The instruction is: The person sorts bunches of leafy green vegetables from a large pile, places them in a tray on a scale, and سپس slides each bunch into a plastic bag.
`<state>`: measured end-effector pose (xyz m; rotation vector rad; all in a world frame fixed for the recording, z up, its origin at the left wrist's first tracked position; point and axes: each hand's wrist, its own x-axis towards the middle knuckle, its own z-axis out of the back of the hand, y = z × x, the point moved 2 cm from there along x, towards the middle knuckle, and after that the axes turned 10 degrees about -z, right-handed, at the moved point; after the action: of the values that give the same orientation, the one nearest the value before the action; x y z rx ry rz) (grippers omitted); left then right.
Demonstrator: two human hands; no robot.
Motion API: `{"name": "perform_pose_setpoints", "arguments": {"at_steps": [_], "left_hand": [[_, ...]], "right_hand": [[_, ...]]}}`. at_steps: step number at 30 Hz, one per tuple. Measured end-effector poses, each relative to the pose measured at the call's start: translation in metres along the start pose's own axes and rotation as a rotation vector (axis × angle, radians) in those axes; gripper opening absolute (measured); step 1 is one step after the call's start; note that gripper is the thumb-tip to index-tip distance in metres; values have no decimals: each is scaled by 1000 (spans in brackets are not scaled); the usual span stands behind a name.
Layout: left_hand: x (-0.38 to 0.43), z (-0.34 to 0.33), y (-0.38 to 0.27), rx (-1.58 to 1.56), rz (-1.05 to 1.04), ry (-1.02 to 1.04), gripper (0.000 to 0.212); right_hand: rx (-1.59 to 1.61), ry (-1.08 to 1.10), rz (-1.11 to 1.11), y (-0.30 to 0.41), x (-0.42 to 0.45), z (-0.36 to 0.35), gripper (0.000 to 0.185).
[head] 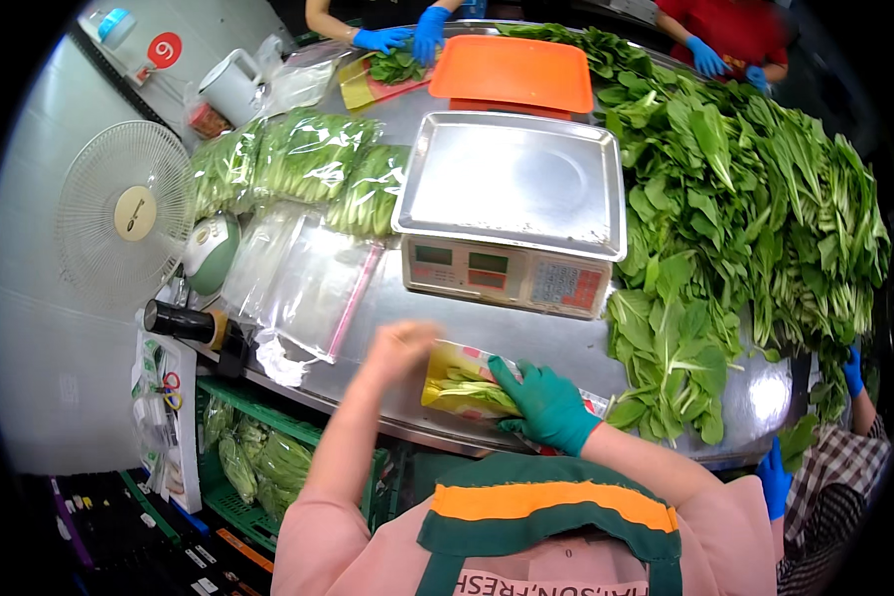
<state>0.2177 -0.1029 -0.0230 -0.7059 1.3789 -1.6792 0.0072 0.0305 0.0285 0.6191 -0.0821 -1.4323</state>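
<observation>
My right hand (547, 406), in a green glove, is closed over a small bunch of leafy greens (465, 389). The stems point left and rest on a yellow, red and white printed sheet or bag (433, 372) at the near edge of the steel table. My glove covers the rest of the bunch. Bare and blurred, my left hand (406, 346) is curled just above the far left corner of the printed wrapper; whether it pinches anything cannot be seen. Directly beyond both hands stands a digital scale (506, 276) with a bare steel pan (514, 182).
Loose greens (715, 201) are heaped at right. Clear bags (320, 283) and bagged greens (313, 160) lie left, near a fan (130, 212) and tape dispenser (194, 324). An orange-topped scale (510, 74) stands behind. A green crate (227, 484) sits below. Blue-gloved co-workers work around the table.
</observation>
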Motion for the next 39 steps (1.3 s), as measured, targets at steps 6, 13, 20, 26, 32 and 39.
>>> {"name": "perform_pose_setpoints", "arguments": {"at_steps": [6, 13, 20, 26, 32, 39], "left_hand": [[40, 132, 59, 750, -3, -671, 24], [39, 115, 62, 878, -202, -783, 13], [33, 118, 76, 781, -126, -728, 8], [35, 131, 100, 1050, -169, -787, 10], [36, 141, 36, 748, -114, -856, 16], [-16, 10, 70, 456, -41, -351, 28]], "right_hand": [[-6, -8, 18, -2, 0, 4, 80], [-2, 25, -20, -7, 1, 5, 82], [-28, -23, 1, -6, 1, 2, 84], [-24, -16, 8, -3, 0, 3, 86], [159, 77, -38, -23, 9, 6, 81], [360, -253, 165, 8, 34, 42, 78]]}}
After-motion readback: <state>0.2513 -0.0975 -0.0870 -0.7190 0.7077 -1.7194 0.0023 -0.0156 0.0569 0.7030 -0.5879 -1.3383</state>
